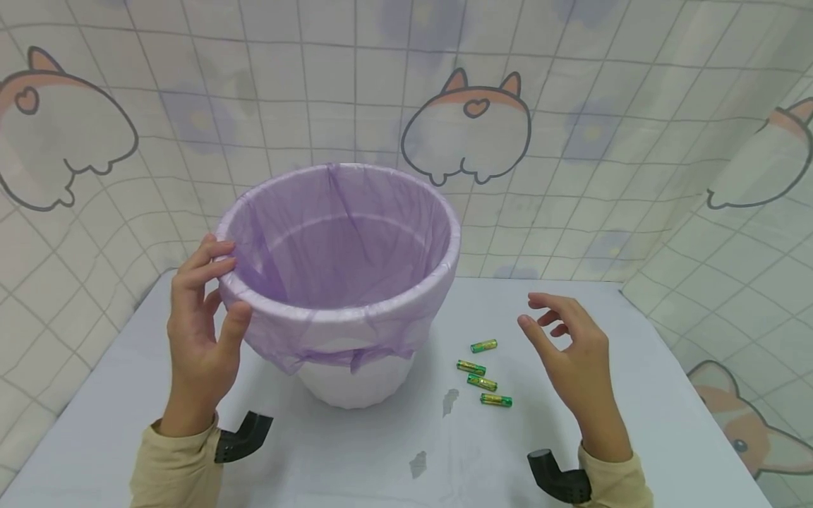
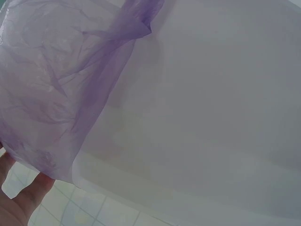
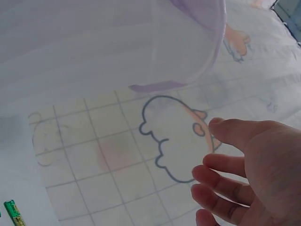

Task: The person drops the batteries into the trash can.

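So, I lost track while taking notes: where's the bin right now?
In the head view, the bin stands left of centre on the table, with the left hand at its left rim and four green batteries to its right.

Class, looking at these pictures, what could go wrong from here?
The loose, round batteries could roll if the right hand knocks them. The bin narrows toward its base, so it might tip if the left hand pulls it. The purple liner, draped over the bin, could slip inward.
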Tool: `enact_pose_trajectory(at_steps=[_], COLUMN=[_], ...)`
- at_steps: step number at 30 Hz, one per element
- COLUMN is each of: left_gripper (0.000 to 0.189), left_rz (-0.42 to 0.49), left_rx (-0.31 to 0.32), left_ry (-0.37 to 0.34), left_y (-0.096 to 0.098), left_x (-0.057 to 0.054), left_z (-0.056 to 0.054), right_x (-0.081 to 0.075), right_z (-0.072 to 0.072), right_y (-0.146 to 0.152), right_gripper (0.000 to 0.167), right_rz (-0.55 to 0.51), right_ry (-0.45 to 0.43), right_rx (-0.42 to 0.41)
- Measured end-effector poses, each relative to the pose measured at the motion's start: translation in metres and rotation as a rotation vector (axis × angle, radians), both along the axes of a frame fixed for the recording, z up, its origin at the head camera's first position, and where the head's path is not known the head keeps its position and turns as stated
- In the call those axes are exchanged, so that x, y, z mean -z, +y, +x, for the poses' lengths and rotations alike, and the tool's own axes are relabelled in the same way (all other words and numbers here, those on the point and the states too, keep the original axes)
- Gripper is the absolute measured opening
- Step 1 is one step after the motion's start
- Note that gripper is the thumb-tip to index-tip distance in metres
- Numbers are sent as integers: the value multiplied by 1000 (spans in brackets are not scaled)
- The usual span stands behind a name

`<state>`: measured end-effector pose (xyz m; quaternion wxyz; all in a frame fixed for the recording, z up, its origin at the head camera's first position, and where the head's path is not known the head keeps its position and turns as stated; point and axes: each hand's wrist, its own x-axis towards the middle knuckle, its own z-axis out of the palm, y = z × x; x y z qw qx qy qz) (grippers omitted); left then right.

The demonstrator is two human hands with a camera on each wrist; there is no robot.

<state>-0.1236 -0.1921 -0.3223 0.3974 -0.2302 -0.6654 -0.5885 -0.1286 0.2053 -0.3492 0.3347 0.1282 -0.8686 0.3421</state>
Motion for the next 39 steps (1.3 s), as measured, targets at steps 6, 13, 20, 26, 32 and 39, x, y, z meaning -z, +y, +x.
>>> enact_pose_trajectory(at_steps=[6,13,20,26,32,39], left_gripper=[51,50,52,53,54,53], left_rz=[3,16,1,-14,-18,-12], left_rx=[-4,18,3,-3,-5,0], left_ry=[7,19,12,14,24,31], left_y=[0,1,1,-1,-1,0], left_x=[1,0,0,1,0,0], left_z=[-1,-2,-2,-1,-1,-2], right_x=[8,13,18,28,36,41], right_z=[-4,-8,-12,-17,-21,-24], right_y=[0,-2,-3,-2,0,-2], right_gripper=[31,31,32,33,32,33], right_rz=[-9,-37,-38,-43,-32,-33], right_ry=[-40,-31,-103,-171,-190,-218], right_rx=[26,36,70,91,92,98])
